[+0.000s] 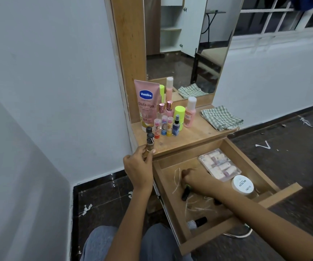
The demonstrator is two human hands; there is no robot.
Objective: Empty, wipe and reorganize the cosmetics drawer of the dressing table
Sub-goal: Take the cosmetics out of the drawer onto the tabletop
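While gripping a brown bottle (149,140) in the left hand (138,169) and apparently pinching a dark tube (185,193) with the right hand (199,180), risks toppling crowded lip balms (164,126) when setting down.

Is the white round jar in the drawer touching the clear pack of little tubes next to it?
Cannot tell. In the head view the white jar sits right at the clear pack's near corner, but their edges overlap, showing neither contact nor gap.

Dark tube (186,193) half under right hand (195,180)
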